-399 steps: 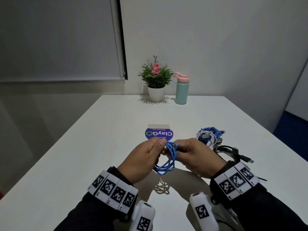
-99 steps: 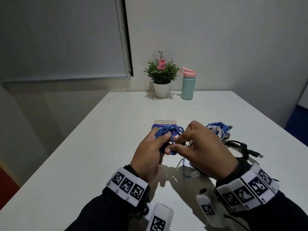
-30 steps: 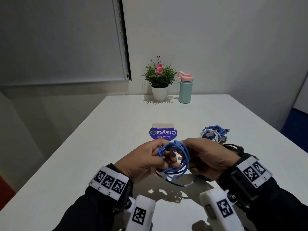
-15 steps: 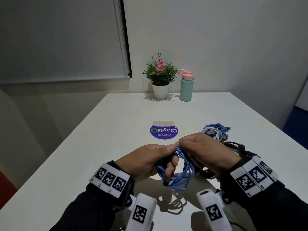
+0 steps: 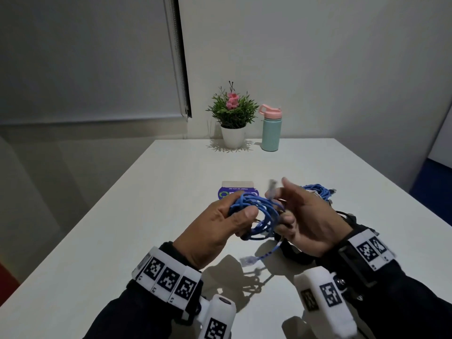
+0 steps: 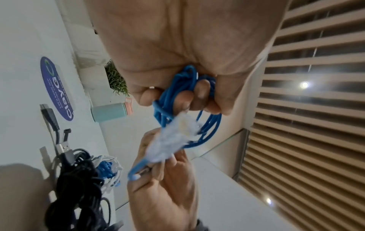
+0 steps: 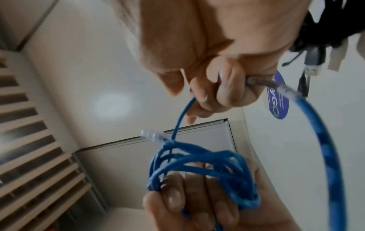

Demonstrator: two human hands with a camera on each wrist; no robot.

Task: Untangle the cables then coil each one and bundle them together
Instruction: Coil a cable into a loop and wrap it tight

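Observation:
My left hand (image 5: pixel 241 216) grips a blue network cable coil (image 5: pixel 263 212) above the near middle of the white table (image 5: pixel 146 216); its fingers curl round the loops (image 6: pixel 177 92). My right hand (image 5: pixel 285 204) pinches one clear plug end (image 5: pixel 272 188) of that cable just right of the coil, plug pointing up. The plug is blurred (image 6: pixel 173 139) in the left wrist view. The other plug end (image 5: pixel 248 260) dangles below the coil. In the right wrist view the coil (image 7: pixel 197 164) sits on the left hand's fingers (image 7: pixel 187 201).
A wound blue and white cable bundle (image 5: pixel 318 190) and a black cable pile (image 5: pixel 347 216) lie on the table behind my right hand. A purple ClayGo pack (image 5: pixel 227 192) lies beyond the coil. A potted plant (image 5: pixel 232 123) and a teal bottle (image 5: pixel 270 133) stand at the far edge.
My right hand has left the top of the coil and lifted the cable's plug end up beside it. The left hand still grips the coil, which now lies flatter.

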